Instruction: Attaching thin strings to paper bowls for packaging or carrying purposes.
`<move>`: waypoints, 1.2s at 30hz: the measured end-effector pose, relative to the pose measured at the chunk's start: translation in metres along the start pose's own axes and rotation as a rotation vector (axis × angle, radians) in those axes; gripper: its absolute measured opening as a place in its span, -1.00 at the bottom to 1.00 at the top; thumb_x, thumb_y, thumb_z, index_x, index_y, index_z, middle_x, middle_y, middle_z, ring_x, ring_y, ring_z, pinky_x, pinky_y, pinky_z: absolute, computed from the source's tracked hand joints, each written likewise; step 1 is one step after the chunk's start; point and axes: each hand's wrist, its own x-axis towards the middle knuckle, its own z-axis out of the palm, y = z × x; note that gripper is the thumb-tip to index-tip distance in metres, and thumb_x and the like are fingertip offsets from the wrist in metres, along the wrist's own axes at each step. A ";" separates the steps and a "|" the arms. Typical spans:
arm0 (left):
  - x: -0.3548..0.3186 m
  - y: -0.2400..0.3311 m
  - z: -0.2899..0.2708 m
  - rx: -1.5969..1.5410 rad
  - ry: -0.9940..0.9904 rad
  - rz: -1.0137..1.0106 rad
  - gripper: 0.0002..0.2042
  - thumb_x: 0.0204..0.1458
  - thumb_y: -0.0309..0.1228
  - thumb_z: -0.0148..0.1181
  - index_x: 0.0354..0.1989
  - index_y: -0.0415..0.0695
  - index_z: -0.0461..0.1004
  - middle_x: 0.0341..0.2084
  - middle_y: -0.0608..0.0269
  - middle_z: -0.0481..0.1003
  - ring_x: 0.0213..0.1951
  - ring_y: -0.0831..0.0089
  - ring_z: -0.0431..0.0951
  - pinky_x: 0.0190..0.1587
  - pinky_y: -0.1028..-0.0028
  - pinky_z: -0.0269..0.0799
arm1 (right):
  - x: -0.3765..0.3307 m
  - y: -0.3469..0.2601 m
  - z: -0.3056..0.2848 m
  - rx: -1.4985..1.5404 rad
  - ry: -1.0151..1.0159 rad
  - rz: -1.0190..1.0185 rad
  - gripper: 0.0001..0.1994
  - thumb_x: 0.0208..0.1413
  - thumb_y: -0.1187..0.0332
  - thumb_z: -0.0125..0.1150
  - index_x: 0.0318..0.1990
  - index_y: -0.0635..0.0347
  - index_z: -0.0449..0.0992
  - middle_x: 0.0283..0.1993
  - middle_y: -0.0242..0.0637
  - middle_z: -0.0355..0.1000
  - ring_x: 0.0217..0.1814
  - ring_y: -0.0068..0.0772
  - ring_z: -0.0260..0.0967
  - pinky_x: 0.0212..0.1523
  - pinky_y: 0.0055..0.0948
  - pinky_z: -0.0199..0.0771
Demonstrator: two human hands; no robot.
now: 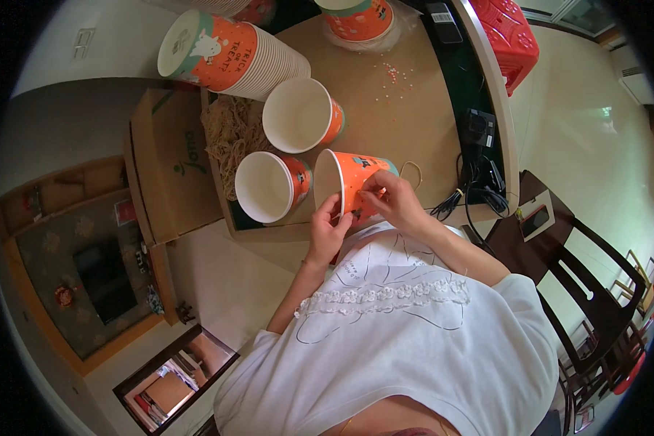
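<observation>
An orange paper bucket (356,168) lies tilted on its side at the table's near edge, its white mouth facing left. My left hand (330,229) grips its rim from below, thumb on the outside. My right hand (394,200) is closed in a pinch against the bucket's orange wall; what sits between its fingertips is too small to make out. A thin tan string (413,171) curves out beyond the right hand. To the left stand two more white-lined buckets, a near one (264,187) and a farther one (296,116), mouths up.
A long stack of nested buckets (240,59) lies at the far left beside tangled tan string (232,131). Another bucket (356,20) in clear plastic stands at the back. Tiny beads (394,80) are scattered on the board. Black cables (476,190) lie at right; a cardboard box (174,167) is at left.
</observation>
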 end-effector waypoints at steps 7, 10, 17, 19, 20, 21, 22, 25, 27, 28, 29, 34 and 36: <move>0.005 0.004 -0.011 -0.517 0.012 -0.242 -0.73 0.03 -0.60 0.02 -0.06 -0.33 0.36 -0.19 0.18 0.48 -0.18 0.51 0.49 -0.09 0.52 0.41 | 0.006 0.012 -0.002 0.148 0.061 0.017 -0.91 0.02 0.49 0.15 -0.35 0.33 0.41 -0.37 -0.20 0.39 -0.37 -0.42 0.41 -0.33 -0.47 0.44; 0.008 0.005 -0.013 -0.587 -0.002 -0.311 -0.73 0.04 -0.56 0.04 -0.05 -0.31 0.36 -0.18 0.16 0.48 -0.16 0.47 0.49 -0.06 0.48 0.40 | 0.007 0.016 -0.003 0.090 0.076 -0.015 -0.91 0.03 0.48 0.15 -0.36 0.32 0.42 -0.38 -0.20 0.39 -0.34 -0.43 0.40 -0.32 -0.48 0.44; 0.025 0.000 -0.006 -0.686 0.057 -0.343 -0.73 0.05 -0.55 0.04 -0.04 -0.27 0.36 -0.16 0.14 0.47 -0.11 0.41 0.47 0.00 0.41 0.38 | 0.000 -0.007 -0.007 0.099 0.047 -0.128 -0.95 -0.01 0.55 0.13 -0.35 0.25 0.43 -0.28 -0.24 0.44 -0.21 -0.31 0.39 -0.26 -0.41 0.43; 0.031 0.003 -0.001 -0.730 0.053 -0.358 -0.73 0.03 -0.57 0.07 -0.06 -0.26 0.37 -0.18 0.16 0.47 -0.13 0.43 0.48 -0.03 0.42 0.40 | 0.000 -0.005 -0.010 -0.051 0.021 -0.260 -0.88 -0.07 0.63 0.14 -0.35 0.26 0.39 -0.17 -0.25 0.44 -0.08 -0.23 0.30 -0.20 -0.42 0.43; 0.034 0.005 0.002 -0.775 0.055 -0.378 -0.74 0.01 -0.58 0.10 -0.08 -0.25 0.39 -0.20 0.19 0.48 -0.15 0.45 0.48 -0.05 0.43 0.41 | 0.000 -0.004 -0.013 -0.054 0.026 -0.264 -0.88 -0.07 0.63 0.14 -0.35 0.26 0.39 -0.17 -0.25 0.44 -0.08 -0.23 0.30 -0.20 -0.42 0.43; 0.036 0.006 0.003 -0.773 0.049 -0.374 -0.74 0.01 -0.58 0.10 -0.08 -0.25 0.39 -0.20 0.19 0.48 -0.15 0.45 0.48 -0.05 0.43 0.41 | 0.001 -0.005 -0.015 -0.080 0.024 -0.281 -0.88 -0.07 0.63 0.14 -0.35 0.26 0.40 -0.16 -0.25 0.44 -0.08 -0.21 0.30 -0.19 -0.40 0.42; 0.039 0.006 0.004 -0.781 0.037 -0.399 -0.74 0.01 -0.57 0.10 -0.08 -0.24 0.39 -0.20 0.20 0.48 -0.14 0.45 0.48 -0.04 0.43 0.41 | 0.001 -0.005 -0.018 -0.107 0.021 -0.298 -0.87 -0.07 0.63 0.13 -0.35 0.25 0.40 -0.15 -0.25 0.44 -0.08 -0.20 0.31 -0.18 -0.38 0.42; 0.049 -0.001 0.007 -0.771 0.009 -0.409 -0.73 0.00 -0.57 0.11 -0.08 -0.23 0.39 -0.20 0.20 0.48 -0.13 0.46 0.47 -0.04 0.44 0.40 | 0.001 0.002 -0.023 -0.161 0.046 -0.410 -0.86 -0.10 0.64 0.13 -0.36 0.24 0.39 -0.11 -0.26 0.44 -0.06 -0.17 0.31 -0.19 -0.36 0.41; 0.056 -0.001 0.012 -0.756 -0.006 -0.394 -0.72 0.00 -0.56 0.11 -0.07 -0.23 0.39 -0.19 0.20 0.48 -0.12 0.46 0.46 -0.05 0.45 0.40 | 0.000 -0.001 -0.023 -0.194 0.069 -0.460 -0.86 -0.10 0.63 0.11 -0.35 0.24 0.39 -0.11 -0.23 0.43 -0.05 -0.13 0.31 -0.11 -0.32 0.37; 0.060 0.000 0.014 -0.759 -0.012 -0.391 -0.73 0.00 -0.56 0.11 -0.08 -0.23 0.40 -0.20 0.20 0.48 -0.14 0.46 0.47 -0.06 0.46 0.40 | 0.001 -0.002 -0.024 -0.224 0.089 -0.504 -0.87 -0.10 0.61 0.09 -0.35 0.23 0.39 -0.11 -0.20 0.43 -0.04 -0.09 0.31 -0.04 -0.28 0.33; 0.065 0.002 0.017 -0.762 -0.018 -0.388 -0.73 0.00 -0.56 0.11 -0.08 -0.23 0.40 -0.21 0.21 0.49 -0.16 0.47 0.48 -0.07 0.48 0.41 | 0.003 -0.003 -0.026 -0.228 0.091 -0.508 -0.87 -0.10 0.61 0.09 -0.35 0.23 0.39 -0.11 -0.20 0.43 -0.04 -0.09 0.31 -0.04 -0.28 0.33; 0.083 0.015 0.032 -0.720 -0.020 -0.388 -0.81 -0.01 -0.53 0.12 -0.18 -0.22 0.44 -0.25 0.22 0.50 -0.19 0.44 0.50 -0.06 0.43 0.40 | 0.030 0.004 -0.039 -0.152 0.228 -0.240 -0.87 -0.02 0.59 0.06 -0.27 0.26 0.36 -0.07 -0.09 0.42 -0.11 -0.05 0.38 -0.13 -0.28 0.42; 0.081 0.013 0.033 -0.694 -0.008 -0.408 -0.81 -0.01 -0.55 0.13 -0.19 -0.23 0.42 -0.26 0.21 0.50 -0.21 0.45 0.50 -0.08 0.45 0.43 | 0.030 0.004 -0.038 -0.026 0.239 -0.183 -0.88 0.00 0.58 0.07 -0.27 0.27 0.36 -0.10 -0.08 0.43 -0.18 -0.09 0.41 -0.19 -0.30 0.45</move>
